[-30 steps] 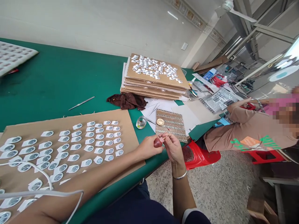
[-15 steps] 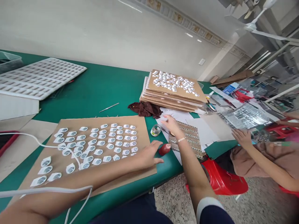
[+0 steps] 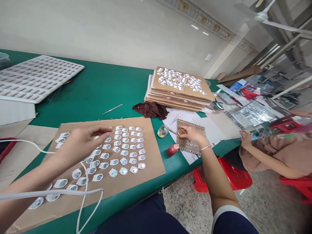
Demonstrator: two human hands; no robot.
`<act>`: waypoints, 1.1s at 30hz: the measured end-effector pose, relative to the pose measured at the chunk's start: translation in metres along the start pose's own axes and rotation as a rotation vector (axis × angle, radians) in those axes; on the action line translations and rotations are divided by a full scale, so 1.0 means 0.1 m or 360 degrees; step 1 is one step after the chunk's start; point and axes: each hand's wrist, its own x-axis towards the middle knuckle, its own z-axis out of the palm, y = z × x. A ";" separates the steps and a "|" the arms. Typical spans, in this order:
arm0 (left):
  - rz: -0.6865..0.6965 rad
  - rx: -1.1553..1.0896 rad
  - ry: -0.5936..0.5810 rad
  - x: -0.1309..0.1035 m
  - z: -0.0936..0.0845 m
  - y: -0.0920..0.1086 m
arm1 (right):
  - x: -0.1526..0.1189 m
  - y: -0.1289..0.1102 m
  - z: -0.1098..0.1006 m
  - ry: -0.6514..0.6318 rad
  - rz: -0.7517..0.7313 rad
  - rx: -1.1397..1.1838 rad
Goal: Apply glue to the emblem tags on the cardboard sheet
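My left hand hovers over a brown cardboard sheet laid with rows of small white tabbed pieces, each bearing a round silvery disc. Its thumb and fingertips nearly meet in a pinch beside one of the back pieces; whatever is between them is too small to make out. Over a board with metallic-looking rows, my right hand has its fingers curled around a round copper-coloured lid. An open glass jar and a red squeeze bottle stand between the cardboard and that board.
Behind the jar lies a dark brown cloth, near a cardboard stack topped with more white pieces. Tweezers rest on the green table. A white cable crosses my left forearm. A co-worker's hand is at the right.
My left hand has swung left from beside the red bottle to above the cardboard, its fingers closing together. My right hand has come down from near the jar onto the round lid.
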 end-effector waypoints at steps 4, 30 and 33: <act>0.0256 -0.0083 -0.0532 0.39 0.71 0.39 | -0.06 -0.07 0.09 0.0005 0.0058 -0.0033; 0.0409 -0.0350 -0.0660 1.10 2.16 0.62 | 0.36 -1.09 0.03 0.0089 -0.0267 -0.0476; 0.0401 -0.0327 -0.0623 1.09 2.18 0.61 | 0.34 -1.07 -0.08 -0.0042 -0.0540 -0.0426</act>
